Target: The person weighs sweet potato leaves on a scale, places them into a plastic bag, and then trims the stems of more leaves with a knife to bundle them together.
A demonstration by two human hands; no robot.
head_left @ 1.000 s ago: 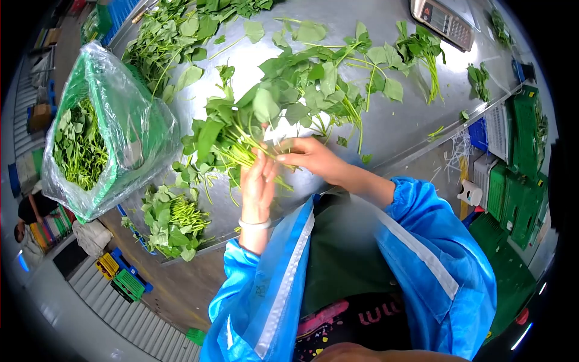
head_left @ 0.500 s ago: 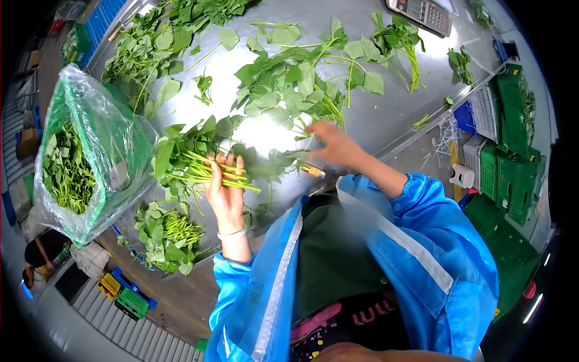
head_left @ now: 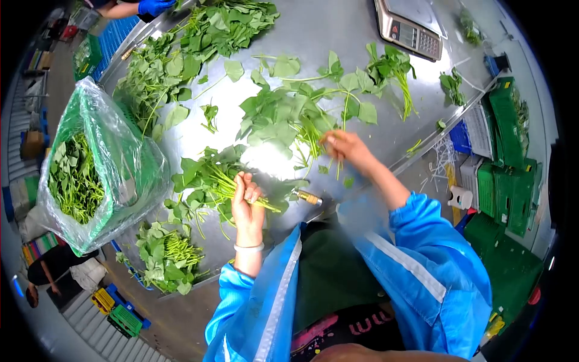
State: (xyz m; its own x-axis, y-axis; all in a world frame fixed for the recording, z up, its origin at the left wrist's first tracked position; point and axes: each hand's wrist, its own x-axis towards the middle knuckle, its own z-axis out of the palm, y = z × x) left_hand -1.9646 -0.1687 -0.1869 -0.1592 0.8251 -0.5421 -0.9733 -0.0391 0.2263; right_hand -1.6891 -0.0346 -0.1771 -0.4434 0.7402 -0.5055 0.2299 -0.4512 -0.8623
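My left hand [head_left: 248,208] is closed around a bunch of leafy green stems [head_left: 218,186], leaves to the left and cut stem ends poking out on the right. My right hand [head_left: 348,149] is pinched at the right side of a loose pile of leafy greens [head_left: 280,114], with a thin green stem at its fingertips. Below the left hand's bunch lies another bundle of greens [head_left: 169,256], stem ends facing right. A brass-coloured fitting [head_left: 309,197] sits on the metal table [head_left: 338,36] between my hands.
A plastic-lined green crate [head_left: 99,130] containing greens stands at the left. More greens [head_left: 223,27] lie at the back, and a digital scale [head_left: 410,33] stands back right. A co-worker's blue-gloved hand [head_left: 155,6] shows at the top left. Green crates [head_left: 512,187] are stacked right.
My left hand has turned and closed more around its bunch, moving slightly right. My right hand has moved right and its fingers have come together. A gloved co-worker's hand has appeared.
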